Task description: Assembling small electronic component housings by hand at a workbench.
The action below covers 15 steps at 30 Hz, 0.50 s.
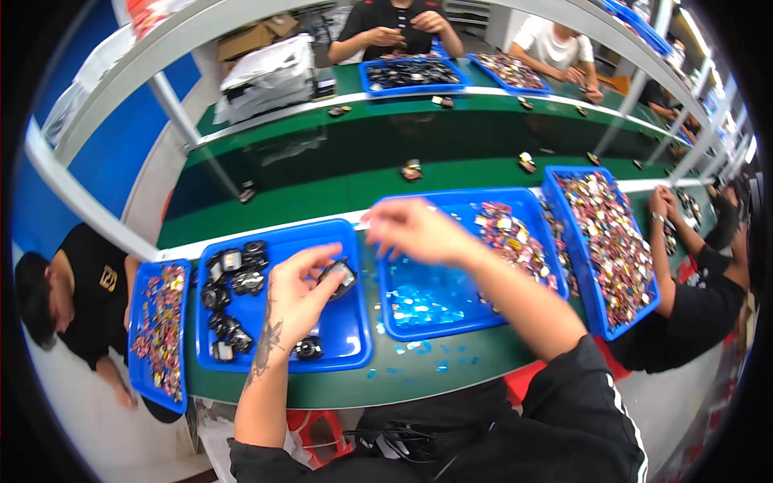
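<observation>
Green worktop (322,390) in front of me, its near edge curving past my lap; black cables (411,439) lie there and a red stool (320,439) shows below. Small blue film scraps (442,365) dot the surface. Past a pale rail runs a long green strip (322,181) with small pieces spaced along it. White frame posts (76,181) cross the view; a blue wall (121,117) stands far left.

Around me, nearest first: a blue tray (338,324) under my left hand (299,291), black pieces grouped mostly along its left side. Beside it, a second tray (491,194) with blue film and a heap of small mixed-colour parts (515,241); my right forearm crosses over it and covers some of the heap. Full parts trays flank these at left (157,394) and right (597,315), a person in black near each. Across the strip, two people sit behind more trays, a white-wrapped bundle (270,76) to their left.

The held piece (345,279) is small, black and blocky, with a paler face. My left thumb and fingers pinch it above the first tray's right part. My right hand (412,231), blurred, hangs with bent fingers near the second tray's far-left corner; cannot tell whether it grips anything.
</observation>
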Each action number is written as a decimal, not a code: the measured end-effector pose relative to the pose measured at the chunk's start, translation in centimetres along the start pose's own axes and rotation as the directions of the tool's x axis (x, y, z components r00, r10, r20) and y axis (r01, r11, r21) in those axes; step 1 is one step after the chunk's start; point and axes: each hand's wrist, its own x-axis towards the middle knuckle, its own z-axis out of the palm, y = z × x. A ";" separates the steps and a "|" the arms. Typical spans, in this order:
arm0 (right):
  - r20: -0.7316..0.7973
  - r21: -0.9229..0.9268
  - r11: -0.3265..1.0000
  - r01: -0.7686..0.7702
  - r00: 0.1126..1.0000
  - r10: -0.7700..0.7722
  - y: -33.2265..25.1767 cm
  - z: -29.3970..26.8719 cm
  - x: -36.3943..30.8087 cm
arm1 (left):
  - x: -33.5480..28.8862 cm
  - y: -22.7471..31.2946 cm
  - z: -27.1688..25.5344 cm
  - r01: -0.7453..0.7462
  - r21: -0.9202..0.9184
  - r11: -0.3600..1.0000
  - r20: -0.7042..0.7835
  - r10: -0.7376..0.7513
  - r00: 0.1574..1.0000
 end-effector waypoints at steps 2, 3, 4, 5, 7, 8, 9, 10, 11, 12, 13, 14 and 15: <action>-0.024 0.061 0.997 0.048 0.999 -0.047 0.5 1.9 -3.8 | 1.6 1.6 3.3 0.036 -0.180 0.983 0.040 -0.029 0.999; -0.114 0.097 0.995 -0.034 0.992 0.045 -0.3 2.2 -5.2 | 1.6 2.0 4.3 0.054 -0.199 0.979 0.014 -0.052 0.999; -0.183 0.138 0.990 -0.027 0.982 0.052 -0.2 2.0 -6.1 | 1.7 1.7 5.2 0.058 -0.294 0.954 0.038 -0.049 0.998; -0.248 0.179 0.984 -0.017 0.967 0.062 0.1 1.9 -6.8 | 1.7 1.2 5.9 0.066 -0.385 0.921 0.059 -0.047 0.997; -0.366 0.317 0.948 0.023 0.925 0.100 0.6 2.3 -8.2 | 0.9 1.7 7.5 0.109 -0.577 0.810 0.139 -0.035 0.990; -0.458 0.442 0.893 0.081 0.877 0.147 0.9 2.6 -8.8 | 0.5 0.8 8.4 0.024 -0.628 0.778 0.160 0.099 0.982; -0.462 0.440 0.894 0.077 0.874 0.152 1.2 3.0 -9.3 | -0.2 0.2 9.3 -0.032 -0.627 0.778 0.135 0.150 0.979; -0.456 0.438 0.896 0.069 0.876 0.156 1.6 3.2 -9.8 | -0.7 -0.4 10.0 0.012 -0.630 0.776 0.127 0.088 0.988; -0.449 0.436 0.898 0.061 0.880 0.159 1.9 3.1 -10.0 | -1.0 -1.0 10.5 0.055 -0.633 0.772 0.117 0.026 0.993; -0.379 0.320 0.943 0.096 0.925 0.035 2.3 2.2 -10.7 | -1.1 -1.5 10.5 0.084 -0.638 0.765 0.112 -0.016 0.994; -0.375 -0.086 0.996 0.005 0.926 -0.037 2.3 0.4 -11.1 | -1.0 -1.6 10.3 0.083 -0.637 0.766 0.098 -0.026 0.995; -0.535 -0.399 0.905 -0.149 0.839 -0.098 1.6 -0.9 -11.4 | -0.9 -1.5 9.9 0.199 -0.680 0.706 0.145 -0.136 0.980; -0.612 -0.619 0.749 -0.236 0.743 -0.271 1.9 -2.8 -11.6 | -0.7 -1.1 9.7 0.307 -0.720 0.623 0.204 -0.232 0.951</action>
